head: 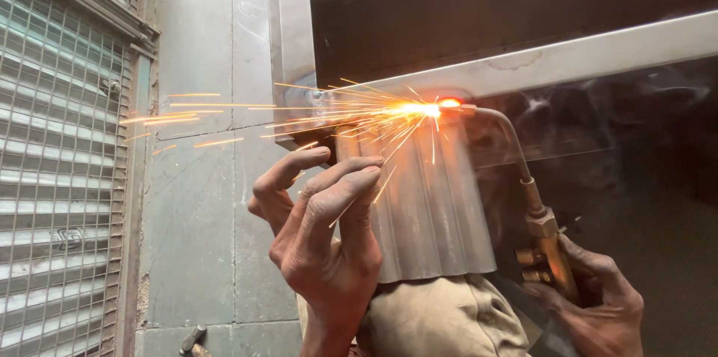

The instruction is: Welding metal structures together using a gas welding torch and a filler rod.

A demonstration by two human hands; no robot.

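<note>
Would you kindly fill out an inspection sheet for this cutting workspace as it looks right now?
Surface: tiled floor, grey, dusty.
Job's things: fluted metal piece under a steel frame bar; brass cutting torch, curved tip at a glowing spot, sparks flying left.
Clutter: small metal tool on the floor.
Grippers: left hand steadies the fluted piece; right hand grips the torch.
Cables: nothing seen.
Surroundings: wire mesh grille at left; smoke at right.

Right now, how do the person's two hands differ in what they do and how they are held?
The left hand steadies the fluted metal piece with its fingers extended upward; the right hand wraps around the brass torch. The left hand sits near the sparks; the right hand is lower, further from the flame. Both are bare and grimy.
</note>
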